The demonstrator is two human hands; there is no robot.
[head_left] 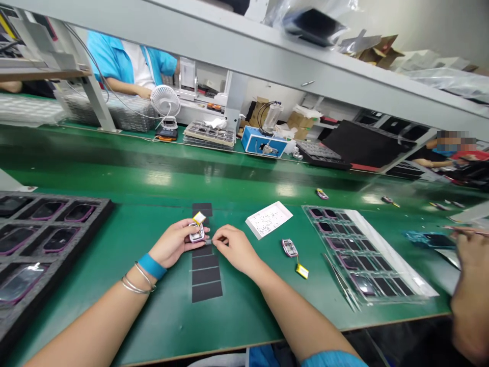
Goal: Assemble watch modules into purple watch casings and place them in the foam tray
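My left hand grips a small open device housing, whose circuit side faces up. A silver and yellow battery sticks out at its far edge. Close beside it, my right hand has thumb and fingertips pressed together; whatever they pinch is too small to make out. Beneath both hands runs a strip of black rectangular pieces lying on the green table. To the right rests another open housing, wired to a yellow battery.
A white box lid holds tiny dark parts. Tweezers lie beside a clear tray of device parts. On the left stands a grey foam tray with screens. A co-worker's hand is at the right edge; a blue-clad person sits across.
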